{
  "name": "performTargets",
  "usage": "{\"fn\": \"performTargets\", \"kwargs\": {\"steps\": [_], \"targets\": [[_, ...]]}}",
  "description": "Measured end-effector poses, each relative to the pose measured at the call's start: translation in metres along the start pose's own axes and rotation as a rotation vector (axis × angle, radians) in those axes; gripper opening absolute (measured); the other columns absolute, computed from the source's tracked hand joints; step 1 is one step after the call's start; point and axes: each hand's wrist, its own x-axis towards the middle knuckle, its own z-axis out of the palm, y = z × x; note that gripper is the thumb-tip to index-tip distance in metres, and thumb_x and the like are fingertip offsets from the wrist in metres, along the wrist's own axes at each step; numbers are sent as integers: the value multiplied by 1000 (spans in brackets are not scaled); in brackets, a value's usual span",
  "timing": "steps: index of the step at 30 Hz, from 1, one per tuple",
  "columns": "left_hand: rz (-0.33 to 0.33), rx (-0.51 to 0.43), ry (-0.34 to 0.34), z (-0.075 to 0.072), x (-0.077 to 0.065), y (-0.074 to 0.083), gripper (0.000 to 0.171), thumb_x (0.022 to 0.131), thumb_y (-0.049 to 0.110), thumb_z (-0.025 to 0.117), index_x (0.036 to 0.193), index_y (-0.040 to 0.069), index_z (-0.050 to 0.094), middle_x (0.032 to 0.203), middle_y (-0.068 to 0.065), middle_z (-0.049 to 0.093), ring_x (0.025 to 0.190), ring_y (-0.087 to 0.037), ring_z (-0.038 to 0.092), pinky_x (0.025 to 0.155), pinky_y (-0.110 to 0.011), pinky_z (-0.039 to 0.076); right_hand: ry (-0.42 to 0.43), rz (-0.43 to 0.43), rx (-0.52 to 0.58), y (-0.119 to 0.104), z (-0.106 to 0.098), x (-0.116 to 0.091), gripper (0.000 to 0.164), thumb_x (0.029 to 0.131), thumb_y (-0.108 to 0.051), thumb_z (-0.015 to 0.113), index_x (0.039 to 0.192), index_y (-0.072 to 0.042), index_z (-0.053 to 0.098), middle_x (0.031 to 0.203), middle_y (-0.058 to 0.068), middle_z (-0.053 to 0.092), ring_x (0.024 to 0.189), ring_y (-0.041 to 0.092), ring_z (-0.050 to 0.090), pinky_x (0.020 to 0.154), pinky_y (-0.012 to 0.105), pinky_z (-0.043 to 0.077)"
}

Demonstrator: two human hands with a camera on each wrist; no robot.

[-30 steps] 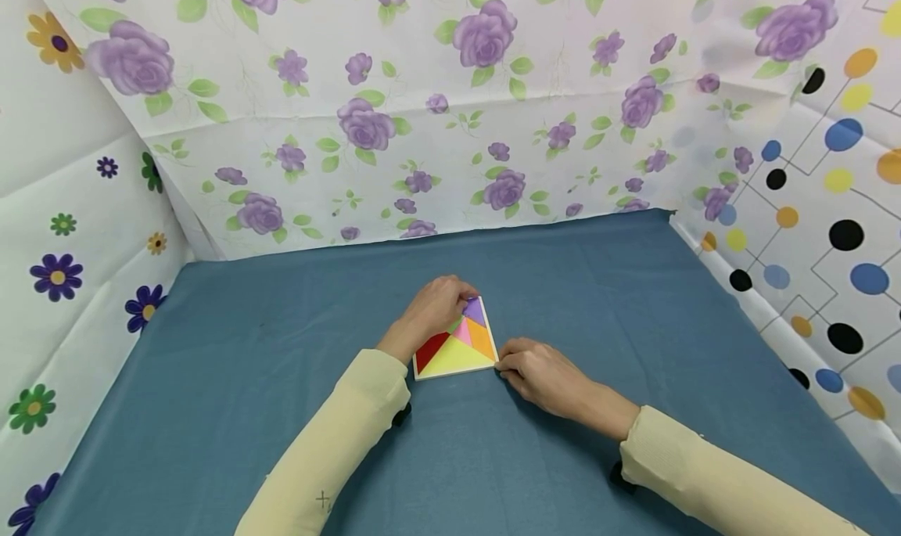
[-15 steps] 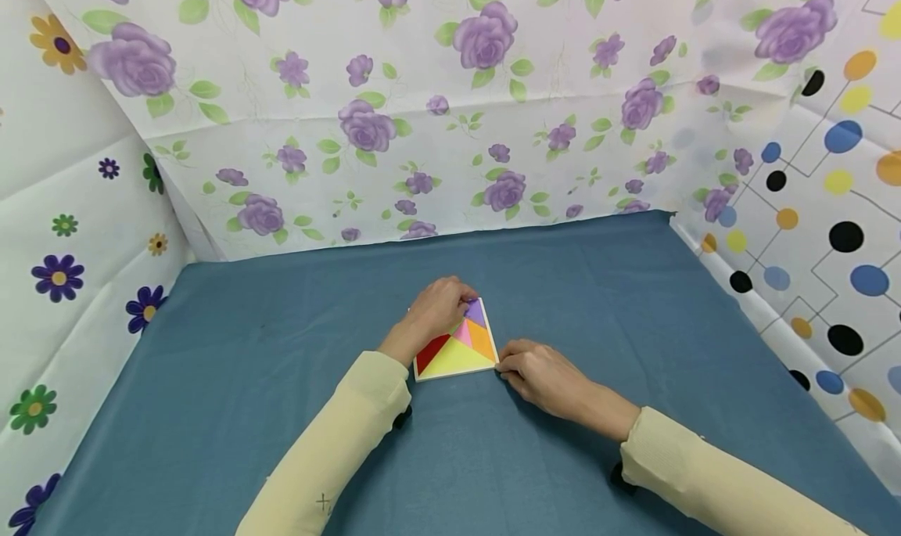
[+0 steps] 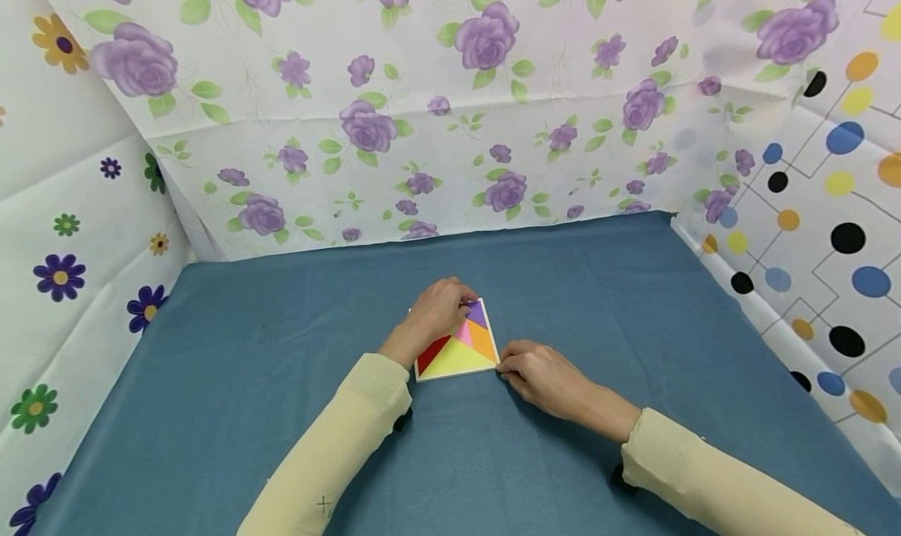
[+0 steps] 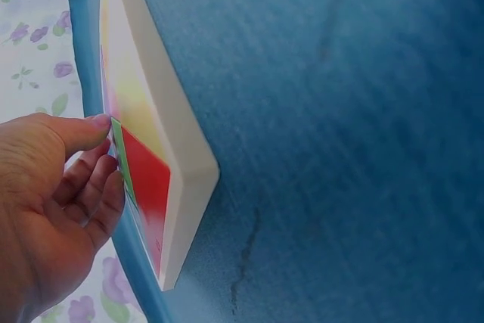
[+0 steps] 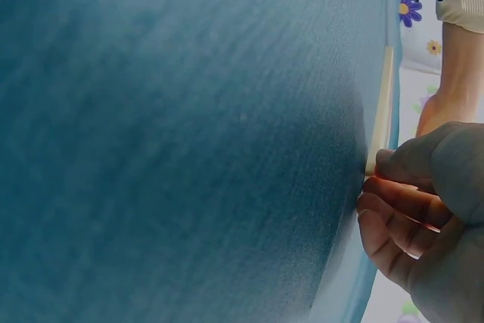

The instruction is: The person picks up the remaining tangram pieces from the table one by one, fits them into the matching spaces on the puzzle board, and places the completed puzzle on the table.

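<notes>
A square tangram puzzle [image 3: 457, 356] lies on the blue cloth, its coloured pieces inside a pale tray. Red, yellow, orange, pink and purple pieces show in the head view, and a green strip appears in the left wrist view. My left hand [image 3: 438, 311] reaches over the tray's far side. Its thumb and bent fingers are at the purple piece [image 3: 477, 314]; whether they pinch it is hidden. With thumb and forefinger, my right hand [image 3: 542, 375] pinches the near right corner of the tray [image 5: 382, 115]. The tray's far left part is behind my left hand.
Blue cloth [image 3: 281, 411] covers the table around the puzzle. A rose-patterned sheet [image 3: 394, 66] hangs behind it. A flower-printed sheet [image 3: 84, 207] stands at left and a dotted sheet [image 3: 831, 207] at right.
</notes>
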Motion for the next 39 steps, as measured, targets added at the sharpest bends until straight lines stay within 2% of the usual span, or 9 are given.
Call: {"fn": "performTargets", "kwargs": {"steps": [12, 25, 34, 39], "targets": [[-31, -7, 2, 1, 1, 2, 25, 99, 8, 67, 122, 10, 77, 114, -7, 69, 108, -24, 61, 99, -40, 51, 7, -2, -10, -1, 0, -1, 13, 94, -2, 74, 105, -5, 80, 107, 6, 71, 94, 20, 69, 79, 34, 59], [-110, -29, -11, -2, 3, 4, 26, 99, 12, 70, 125, 9, 73, 115, -8, 68, 110, -25, 59, 100, -40, 50, 32, -33, -16, 1, 3, 0, 13, 92, 1, 76, 103, -3, 80, 103, 7, 70, 91, 20, 68, 76, 33, 59], [-149, -24, -16, -3, 1, 3, 11, 99, 18, 72, 106, 11, 77, 104, -4, 68, 99, -23, 60, 93, -39, 52, 13, -17, -11, 1, 2, 1, 13, 93, 0, 75, 104, -3, 80, 104, 7, 70, 91, 20, 68, 77, 34, 59], [-138, -4, -29, -1, -1, 2, 13, 100, 20, 71, 107, 11, 78, 106, -5, 68, 100, -22, 59, 94, -38, 52, 8, -16, -12, 0, 2, 1, 13, 93, 0, 75, 104, -3, 80, 104, 7, 70, 91, 20, 68, 77, 33, 59]]}}
